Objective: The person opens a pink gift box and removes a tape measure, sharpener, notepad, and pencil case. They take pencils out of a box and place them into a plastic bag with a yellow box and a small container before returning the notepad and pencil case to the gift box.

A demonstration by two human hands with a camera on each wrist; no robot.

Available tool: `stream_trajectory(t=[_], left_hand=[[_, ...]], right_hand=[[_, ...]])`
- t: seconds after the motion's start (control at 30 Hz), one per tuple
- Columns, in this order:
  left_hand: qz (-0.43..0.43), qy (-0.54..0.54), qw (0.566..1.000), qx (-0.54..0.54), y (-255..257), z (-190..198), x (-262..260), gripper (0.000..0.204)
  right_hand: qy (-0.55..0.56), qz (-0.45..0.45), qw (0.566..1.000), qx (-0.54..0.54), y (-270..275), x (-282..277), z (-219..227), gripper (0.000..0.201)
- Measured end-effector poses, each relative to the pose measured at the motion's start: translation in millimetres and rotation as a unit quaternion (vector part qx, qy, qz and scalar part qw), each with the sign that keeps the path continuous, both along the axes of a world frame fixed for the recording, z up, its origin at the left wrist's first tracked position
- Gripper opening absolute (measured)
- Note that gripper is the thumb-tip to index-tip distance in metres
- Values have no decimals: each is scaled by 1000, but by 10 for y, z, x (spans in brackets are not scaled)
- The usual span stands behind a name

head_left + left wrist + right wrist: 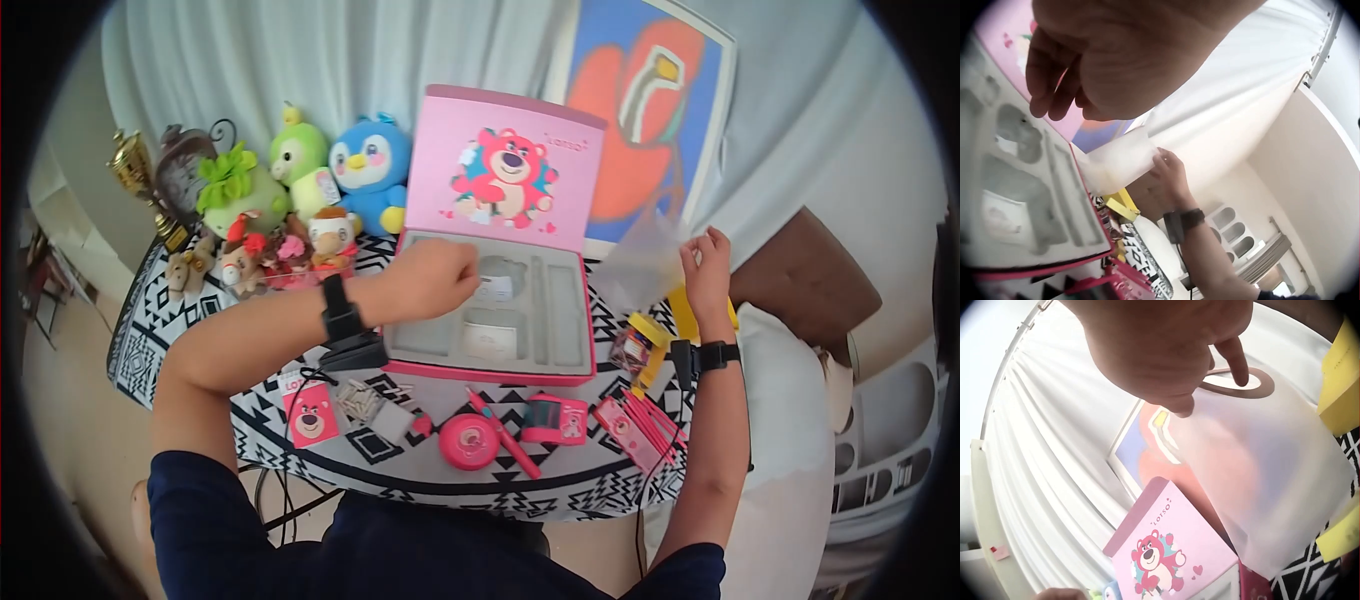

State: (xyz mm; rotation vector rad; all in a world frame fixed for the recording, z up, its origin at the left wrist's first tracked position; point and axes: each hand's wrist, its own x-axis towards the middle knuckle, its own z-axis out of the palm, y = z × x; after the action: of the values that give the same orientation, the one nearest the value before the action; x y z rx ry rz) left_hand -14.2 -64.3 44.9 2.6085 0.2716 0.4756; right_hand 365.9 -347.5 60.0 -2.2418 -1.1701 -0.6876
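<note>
An open pink box, its lid (510,175) printed with a pink bear, stands on the patterned table. Its grey foam insert (555,320) has several hollow recesses. My left hand (440,278) hovers over the insert's back left corner. In the left wrist view that left hand (1104,62) has loosely curled fingers and holds nothing. My right hand (705,265), to the right of the box, pinches a translucent plastic bag (640,262) by its top edge. The same bag (1266,469) hangs below my right hand (1166,350) in the right wrist view and also shows in the left wrist view (1119,162).
Plush toys (300,190) and a trophy (135,165) line the back left. In front of the box lie a pink bear card (310,410), a round pink case (468,440), a pink pen (505,435) and a small pink device (555,418). Yellow items (645,345) sit at the right; a painting (640,110) leans behind.
</note>
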Motion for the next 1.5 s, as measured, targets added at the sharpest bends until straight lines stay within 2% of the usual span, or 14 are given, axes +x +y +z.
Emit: stream_trajectory(t=[0.07,0.17,0.2,0.3,0.4,0.6,0.73,0.83,0.9,1.0,1.1,1.3,1.33,1.5], left_hand=[[60,34,996,49,177,19,-509,18],[145,-5,986,76,603,25,-1135,17],[201,37,976,75,737,119,-1302,18],[265,-19,961,83,1120,140,-1771,21],[288,19,954,80,1438,-1,-2116,24],[220,37,970,100,1530,-259,-2284,44],[199,41,970,132,1601,-461,-2102,54],[201,125,960,153,1594,-419,-1908,54],[206,160,956,134,1597,-382,-1796,52],[195,202,949,140,1635,-413,-1769,50],[241,166,944,153,1565,-467,-1807,48],[266,166,946,82,1576,-446,-1824,47],[272,174,943,76,1592,-436,-1813,50],[242,242,937,67,1769,-443,-1758,58]], right_hand=[[9,-41,998,-46,124,27,-21,18],[-72,-83,994,-26,445,-562,216,27],[-121,-67,990,-24,566,-739,286,35],[-136,60,988,-35,1023,-1085,330,39],[-57,227,969,-80,1527,-1716,285,41],[61,415,874,-246,2562,-2711,24,59],[81,462,863,-190,3248,-3138,-289,74],[83,466,857,-203,3626,-3299,-491,81],[115,453,846,-257,3731,-3371,-543,83],[109,402,869,-267,3711,-3472,-555,80],[91,387,883,-250,3656,-3557,-496,72],[80,410,904,-94,3455,-3546,-344,66],[74,409,906,-72,3437,-3524,-312,74],[59,446,893,-34,3148,-3425,-55,69]])
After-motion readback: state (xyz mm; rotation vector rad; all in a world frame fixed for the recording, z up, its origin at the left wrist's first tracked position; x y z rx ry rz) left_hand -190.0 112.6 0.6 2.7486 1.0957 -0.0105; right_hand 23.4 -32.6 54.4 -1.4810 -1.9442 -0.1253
